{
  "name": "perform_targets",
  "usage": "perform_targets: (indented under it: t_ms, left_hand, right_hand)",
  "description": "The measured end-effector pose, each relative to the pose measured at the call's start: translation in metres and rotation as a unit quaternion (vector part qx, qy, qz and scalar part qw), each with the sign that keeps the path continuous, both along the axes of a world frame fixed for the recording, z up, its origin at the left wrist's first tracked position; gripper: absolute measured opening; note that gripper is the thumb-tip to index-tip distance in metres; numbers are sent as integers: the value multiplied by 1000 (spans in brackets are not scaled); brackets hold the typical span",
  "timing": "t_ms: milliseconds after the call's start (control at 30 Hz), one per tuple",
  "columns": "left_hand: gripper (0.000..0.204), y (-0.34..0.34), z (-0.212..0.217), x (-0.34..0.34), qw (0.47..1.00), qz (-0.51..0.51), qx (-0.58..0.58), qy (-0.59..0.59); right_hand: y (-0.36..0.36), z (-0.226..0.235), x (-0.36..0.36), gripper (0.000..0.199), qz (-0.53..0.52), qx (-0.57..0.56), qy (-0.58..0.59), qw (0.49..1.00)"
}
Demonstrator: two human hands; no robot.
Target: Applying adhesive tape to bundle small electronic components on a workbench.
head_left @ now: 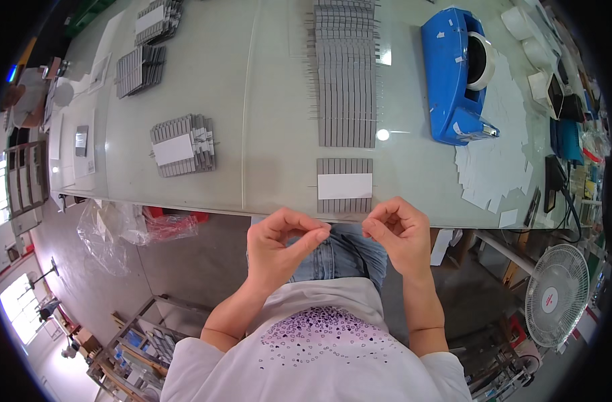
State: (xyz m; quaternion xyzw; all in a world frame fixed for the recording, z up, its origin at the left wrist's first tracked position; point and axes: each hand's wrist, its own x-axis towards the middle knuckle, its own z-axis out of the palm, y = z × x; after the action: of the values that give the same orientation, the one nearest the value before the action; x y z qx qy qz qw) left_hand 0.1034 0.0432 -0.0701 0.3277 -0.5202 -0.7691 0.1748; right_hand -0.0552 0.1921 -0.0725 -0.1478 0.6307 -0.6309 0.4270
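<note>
My left hand (284, 242) and my right hand (401, 236) face each other just in front of the table edge, each with thumb and fingertips pinched together. What they hold, if anything, is too fine or clear to make out. Directly beyond them lies a flat grey slatted piece (345, 205) with a white paper label (345, 186) across its middle and thin wires sticking out at its sides. Behind it, a long overlapping row of similar grey slatted pieces (347, 100) runs away from me.
To the right stands a blue tape dispenser (447, 87) with a white roll (481, 61), beside a spread of white paper labels (494, 171). Labelled grey bundles (202, 144) sit at the left on the glass-topped table (272, 134). A white fan (557, 295) is at the lower right.
</note>
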Motion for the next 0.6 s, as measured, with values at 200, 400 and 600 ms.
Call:
perform_targets:
  t_ms: [200, 400, 600]
  left_hand:
    - [8, 4, 1, 1, 1000, -17, -15, -17]
    - [10, 6, -5, 0, 1000, -3, -4, -3]
    - [9, 7, -6, -3, 999, 5, -37, -20]
  right_hand:
    - [1, 3, 5, 10, -13, -14, -23, 1000]
    - [0, -1, 7, 12, -3, -34, 71, 997]
    - [-1, 0, 5, 15, -6, 34, 64, 997]
